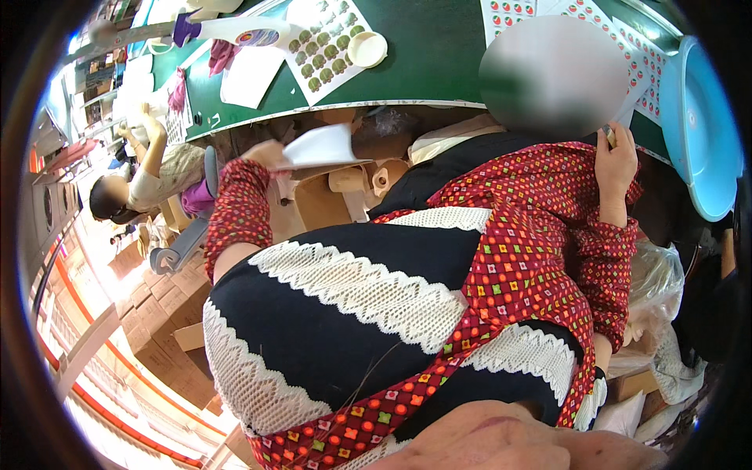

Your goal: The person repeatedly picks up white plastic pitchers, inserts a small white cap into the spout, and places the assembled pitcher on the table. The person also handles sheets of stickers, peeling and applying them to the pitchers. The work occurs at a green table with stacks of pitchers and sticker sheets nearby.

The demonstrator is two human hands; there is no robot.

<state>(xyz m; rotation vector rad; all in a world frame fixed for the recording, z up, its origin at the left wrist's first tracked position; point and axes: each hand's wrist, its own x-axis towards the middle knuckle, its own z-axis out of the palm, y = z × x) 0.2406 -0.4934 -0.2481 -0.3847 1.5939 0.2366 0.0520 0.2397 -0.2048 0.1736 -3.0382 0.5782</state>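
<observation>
My left hand [268,155], in a red patterned sleeve, is closed on the edge of a white sheet [319,147], held out in front of the green table's near edge. My right hand [616,160] is raised near the table edge by the blue basin [705,129]. Its thumb and fingers are pinched together around a small brownish thing [609,135], too small to name. A blurred grey patch hides part of the table just left of that hand.
On the green table [431,59] lie a sheet of round green stickers [323,59], a cream round dish [367,49] and sheets with red prints [513,11]. Cardboard boxes [321,200] stand below. A co-worker [160,176] sits at the left. A clear plastic bag [654,286] hangs right.
</observation>
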